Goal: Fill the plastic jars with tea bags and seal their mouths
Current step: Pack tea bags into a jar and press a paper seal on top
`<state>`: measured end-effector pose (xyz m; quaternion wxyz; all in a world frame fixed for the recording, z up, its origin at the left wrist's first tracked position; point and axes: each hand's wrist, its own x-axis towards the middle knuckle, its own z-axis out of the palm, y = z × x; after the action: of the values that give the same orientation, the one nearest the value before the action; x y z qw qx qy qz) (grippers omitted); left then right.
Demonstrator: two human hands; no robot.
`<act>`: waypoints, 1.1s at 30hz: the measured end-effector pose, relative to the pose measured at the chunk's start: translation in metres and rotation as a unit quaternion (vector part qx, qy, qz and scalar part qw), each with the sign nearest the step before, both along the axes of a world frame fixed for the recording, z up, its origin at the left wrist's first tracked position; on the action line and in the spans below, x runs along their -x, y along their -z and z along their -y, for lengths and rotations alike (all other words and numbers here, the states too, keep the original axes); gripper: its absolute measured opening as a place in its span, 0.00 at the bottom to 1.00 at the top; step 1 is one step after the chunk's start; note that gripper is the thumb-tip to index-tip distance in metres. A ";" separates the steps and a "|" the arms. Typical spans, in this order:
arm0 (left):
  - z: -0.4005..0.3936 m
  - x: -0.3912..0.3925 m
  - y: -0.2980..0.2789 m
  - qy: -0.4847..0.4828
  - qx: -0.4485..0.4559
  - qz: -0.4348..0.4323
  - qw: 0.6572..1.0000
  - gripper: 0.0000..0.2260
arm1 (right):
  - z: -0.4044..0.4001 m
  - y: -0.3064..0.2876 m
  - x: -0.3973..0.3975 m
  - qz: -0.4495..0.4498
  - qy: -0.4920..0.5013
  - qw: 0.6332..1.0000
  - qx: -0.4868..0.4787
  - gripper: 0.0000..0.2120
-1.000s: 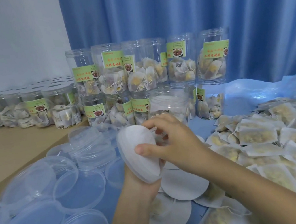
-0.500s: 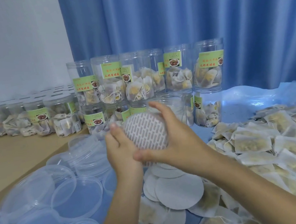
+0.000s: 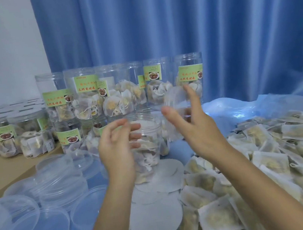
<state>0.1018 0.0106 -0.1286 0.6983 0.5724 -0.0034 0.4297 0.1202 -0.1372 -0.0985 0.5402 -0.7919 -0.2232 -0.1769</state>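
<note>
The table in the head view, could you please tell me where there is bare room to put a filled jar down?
The bare tan tabletop, between the capped jars and the clear plastic lids, is free. Smaller: the blue sheet behind the round white seal discs. The loose tea bags crowd the right.

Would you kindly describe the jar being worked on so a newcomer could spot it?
In front of the blue curtain stands a stack of labelled jars. Just before it, the left hand holds a clear jar of tea bags; unlike its neighbours, no label shows.

R hand (image 3: 194, 128) motion-blurred, what it holds unclear; lids (image 3: 34, 221) cut off at left edge
</note>
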 end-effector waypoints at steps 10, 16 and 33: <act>-0.008 -0.032 0.064 -0.092 -0.224 -0.205 0.948 0.59 | -0.004 0.011 -0.014 -0.144 0.018 0.989 -0.026 0.51; -0.012 -0.030 0.072 -0.060 -0.258 -0.103 0.959 0.49 | 0.002 0.012 -0.013 -0.117 -0.025 0.992 0.045 0.47; -0.018 -0.013 0.068 -0.180 -0.410 0.065 0.892 0.45 | 0.033 -0.004 -0.008 0.049 -0.177 0.952 0.243 0.47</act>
<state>0.1152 0.0290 -0.1967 0.3109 0.7696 -0.1212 0.5444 0.1279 -0.1707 -0.0940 0.3421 -0.8376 -0.4221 -0.0572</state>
